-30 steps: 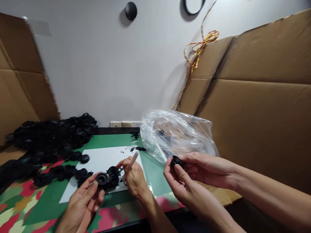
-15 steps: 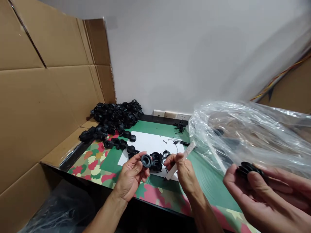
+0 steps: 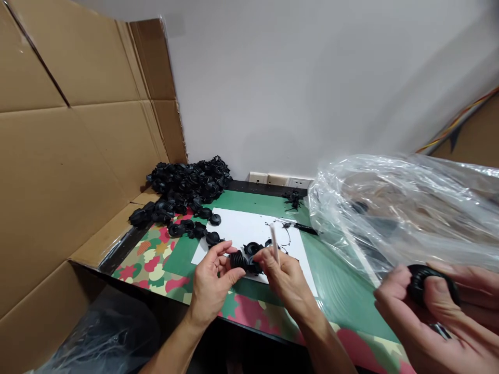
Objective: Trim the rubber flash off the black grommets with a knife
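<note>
My left hand (image 3: 210, 283) pinches a black ribbed rubber bellows (image 3: 237, 259) between thumb and fingers, its ridges now facing me. Close on the right, my right hand (image 3: 290, 285) is closed around a narrow whitish strip-shaped tool (image 3: 275, 244) that points upward. Its fingertips are close to the bellows; whether they touch it I cannot tell. Behind both hands, more black rubber parts (image 3: 254, 248) lie on a white sheet (image 3: 241, 223), partly hidden by my fingers.
A heap of black rubber parts (image 3: 191, 179) sits at the back left beside a cardboard wall (image 3: 105, 135). Black scraps (image 3: 293, 199) and a dark pen-like tool (image 3: 304, 228) lie further right. A clear plastic bag (image 3: 351, 192) covers the right side. Another person's hands (image 3: 440, 317) hold a black ribbed part (image 3: 419, 283).
My left hand has turned the bellows from its open end to its ribbed side. My right hand has moved left towards it, and the strip has tipped more upright. The other person's part has turned.
</note>
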Demonstrator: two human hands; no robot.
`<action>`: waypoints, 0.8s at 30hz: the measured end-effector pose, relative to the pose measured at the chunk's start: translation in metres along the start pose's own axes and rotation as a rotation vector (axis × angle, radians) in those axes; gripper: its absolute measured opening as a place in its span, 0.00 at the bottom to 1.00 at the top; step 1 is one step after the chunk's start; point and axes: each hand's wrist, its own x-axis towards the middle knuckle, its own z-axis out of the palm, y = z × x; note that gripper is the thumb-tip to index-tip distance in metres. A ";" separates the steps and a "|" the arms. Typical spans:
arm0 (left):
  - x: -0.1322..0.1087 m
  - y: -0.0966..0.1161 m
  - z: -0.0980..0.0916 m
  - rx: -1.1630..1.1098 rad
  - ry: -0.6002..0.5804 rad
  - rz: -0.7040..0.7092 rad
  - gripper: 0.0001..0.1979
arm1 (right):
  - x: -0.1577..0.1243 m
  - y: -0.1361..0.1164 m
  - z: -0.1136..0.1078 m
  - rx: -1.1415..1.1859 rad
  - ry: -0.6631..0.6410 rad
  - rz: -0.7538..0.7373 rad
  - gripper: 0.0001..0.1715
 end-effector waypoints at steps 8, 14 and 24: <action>-0.005 0.006 0.000 0.126 -0.055 0.102 0.15 | -0.004 0.005 0.015 0.081 -0.086 -0.046 0.20; -0.002 0.007 -0.003 -0.037 -0.072 -0.056 0.16 | -0.003 0.016 0.020 0.214 -0.074 0.037 0.23; -0.001 0.008 -0.003 -0.108 -0.022 -0.072 0.16 | 0.000 0.014 0.029 0.607 -0.120 0.207 0.27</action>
